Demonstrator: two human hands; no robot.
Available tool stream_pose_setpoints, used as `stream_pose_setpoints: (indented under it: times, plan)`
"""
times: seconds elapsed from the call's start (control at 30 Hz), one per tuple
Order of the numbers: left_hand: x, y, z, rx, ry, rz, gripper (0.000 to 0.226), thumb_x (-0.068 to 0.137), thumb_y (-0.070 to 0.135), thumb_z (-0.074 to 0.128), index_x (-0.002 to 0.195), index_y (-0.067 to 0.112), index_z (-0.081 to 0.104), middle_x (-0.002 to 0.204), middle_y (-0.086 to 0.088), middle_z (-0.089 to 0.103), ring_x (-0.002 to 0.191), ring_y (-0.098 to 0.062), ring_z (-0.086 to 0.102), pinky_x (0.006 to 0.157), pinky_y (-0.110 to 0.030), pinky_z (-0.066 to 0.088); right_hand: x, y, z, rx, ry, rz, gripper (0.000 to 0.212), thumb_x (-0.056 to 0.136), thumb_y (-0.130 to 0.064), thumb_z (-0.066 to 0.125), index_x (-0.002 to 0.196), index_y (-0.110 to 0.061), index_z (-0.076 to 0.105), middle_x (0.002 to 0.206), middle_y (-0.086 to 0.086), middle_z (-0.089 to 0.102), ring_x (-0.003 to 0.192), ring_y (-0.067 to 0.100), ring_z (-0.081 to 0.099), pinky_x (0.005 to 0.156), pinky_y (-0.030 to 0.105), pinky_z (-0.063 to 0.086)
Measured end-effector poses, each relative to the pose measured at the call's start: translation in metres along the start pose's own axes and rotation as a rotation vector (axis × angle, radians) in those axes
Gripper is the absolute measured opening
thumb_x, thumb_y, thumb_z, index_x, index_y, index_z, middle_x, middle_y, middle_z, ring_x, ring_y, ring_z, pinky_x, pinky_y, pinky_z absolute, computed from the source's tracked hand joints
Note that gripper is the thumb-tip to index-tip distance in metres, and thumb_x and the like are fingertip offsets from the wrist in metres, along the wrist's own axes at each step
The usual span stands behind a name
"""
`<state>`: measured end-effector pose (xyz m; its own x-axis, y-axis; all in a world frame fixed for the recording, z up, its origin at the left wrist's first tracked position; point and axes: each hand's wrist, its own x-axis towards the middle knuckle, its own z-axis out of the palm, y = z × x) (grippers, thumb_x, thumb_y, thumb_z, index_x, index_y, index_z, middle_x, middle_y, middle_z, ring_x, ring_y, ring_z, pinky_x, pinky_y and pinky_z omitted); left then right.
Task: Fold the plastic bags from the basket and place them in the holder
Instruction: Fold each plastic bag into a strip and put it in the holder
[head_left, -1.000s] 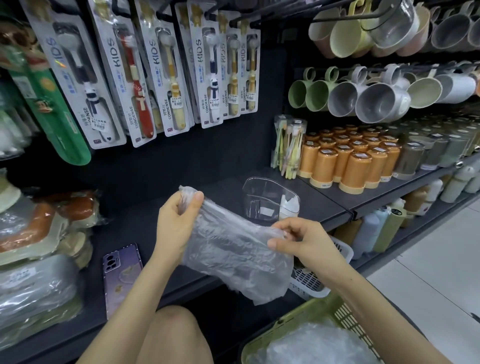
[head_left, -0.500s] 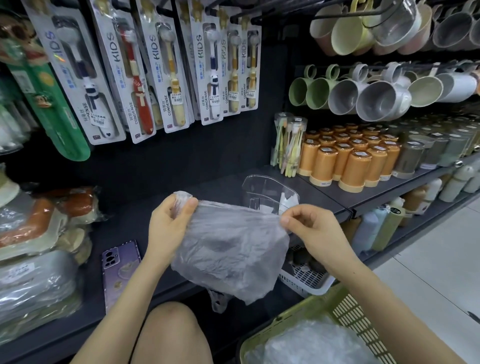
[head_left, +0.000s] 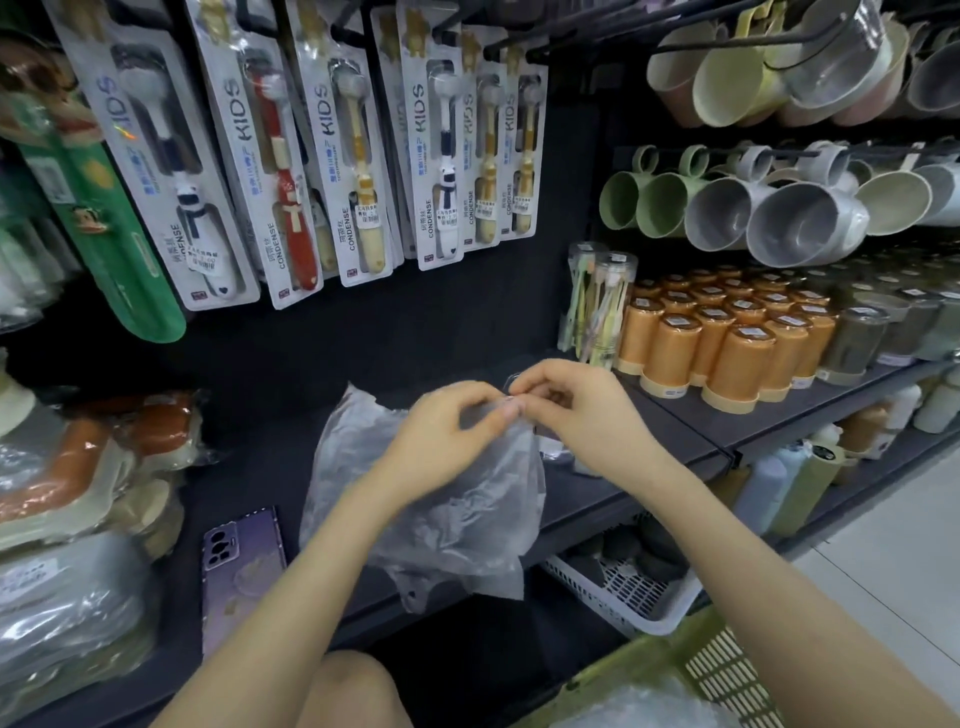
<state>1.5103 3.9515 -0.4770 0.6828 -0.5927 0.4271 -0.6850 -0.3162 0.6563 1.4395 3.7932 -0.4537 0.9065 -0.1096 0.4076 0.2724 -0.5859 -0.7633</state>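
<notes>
Hands held one clear plastic bag (head_left: 457, 514) at centre, over the dark shelf (head_left: 280, 457). Left hand (head_left: 441, 441) and right hand (head_left: 587, 415) had fingertips clamped on its top edge, touching. Green basket (head_left: 649, 670) sat at 5 o'clock.

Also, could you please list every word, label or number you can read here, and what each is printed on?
"KIDS": upper part of the hanging toothbrush packs.
"CONDENSE": lower edge of the same packs.
Blue lettering and price stickers on the packs: too small to read.
Labels on the orange cups: too blurred to read.
The plastic bag: no print visible.
</notes>
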Motion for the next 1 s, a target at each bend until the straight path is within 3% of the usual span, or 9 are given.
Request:
stream_pose_setpoints:
  times: [0.1,0.2,0.4,0.57,0.7,0.8,0.9,1.0]
  plan:
    - [0.01,-0.014,0.003,-0.133,0.096,-0.107,0.014,0.092,0.022,0.063,0.083,0.014,0.069,0.077,0.01,0.066,0.073,-0.001,0.056,0.072,-0.021,0.044,0.006,0.027,0.005,0.147,0.101,0.078,0.017,0.096,-0.013,0.055,0.09,-0.028,0.063,0.079,-0.001,0.07,0.074,0.011,0.066,0.074,0.026,0.055]
    - [0.015,-0.033,-0.001,-0.234,0.218,-0.204,0.013,0.091,0.016,0.064,0.079,0.015,0.069,0.074,0.014,0.066,0.072,0.003,0.056,0.071,-0.014,0.043,0.006,0.065,0.019,0.08,0.051,0.173,0.018,0.098,-0.012,0.05,0.092,-0.025,0.061,0.083,-0.005,0.068,0.076,0.003,0.064,0.08,0.029,0.053]
    - [0.014,-0.054,-0.003,-0.431,0.273,-0.284,0.01,0.09,0.014,0.065,0.082,0.014,0.071,0.078,0.012,0.07,0.079,0.001,0.062,0.074,-0.013,0.046,0.012,0.112,0.047,-0.104,-0.048,0.263,0.015,0.098,-0.022,0.053,0.107,-0.022,0.066,0.094,-0.014,0.065,0.093,0.009,0.062,0.08,0.018,0.044]
    - [0.016,-0.062,0.001,-0.566,0.333,-0.354,0.009,0.089,0.013,0.065,0.083,0.009,0.071,0.078,0.005,0.069,0.077,-0.006,0.061,0.073,-0.017,0.048,0.022,0.128,0.051,-0.239,-0.037,0.222,0.02,0.098,-0.022,0.053,0.112,-0.019,0.066,0.106,-0.009,0.067,0.099,0.011,0.061,0.086,0.022,0.044]
    - [0.022,-0.068,0.002,-0.651,0.38,-0.403,0.01,0.09,0.013,0.063,0.083,0.013,0.07,0.078,0.003,0.066,0.077,-0.009,0.06,0.074,-0.019,0.049,0.032,0.139,0.039,-0.265,-0.027,0.252,0.02,0.097,-0.023,0.054,0.113,-0.018,0.065,0.11,-0.005,0.067,0.099,0.013,0.06,0.076,0.017,0.036]
    - [0.029,-0.07,0.004,-0.707,0.453,-0.442,0.01,0.091,0.013,0.061,0.086,0.013,0.069,0.077,0.009,0.069,0.075,-0.001,0.063,0.07,-0.012,0.051,0.031,0.139,0.031,-0.217,-0.003,0.252,0.02,0.097,-0.025,0.055,0.112,-0.019,0.066,0.11,-0.006,0.065,0.106,0.013,0.059,0.087,0.023,0.042]
    - [0.036,-0.073,0.004,-0.765,0.525,-0.467,0.008,0.093,0.012,0.06,0.089,0.012,0.067,0.084,0.008,0.07,0.078,0.001,0.065,0.071,-0.012,0.052,0.013,0.124,0.037,-0.047,-0.037,0.146,0.017,0.092,-0.039,0.058,0.101,-0.027,0.068,0.104,-0.018,0.065,0.103,0.002,0.058,0.094,0.025,0.044]
    - [0.041,-0.072,0.005,-0.803,0.58,-0.482,0.008,0.094,0.011,0.058,0.091,0.01,0.064,0.082,0.004,0.065,0.071,0.001,0.063,0.069,-0.012,0.053,-0.005,0.112,0.052,-0.078,-0.139,0.03,0.048,0.076,-0.066,0.056,0.105,-0.03,0.068,0.112,-0.023,0.06,0.109,-0.002,0.051,0.096,0.017,0.035]
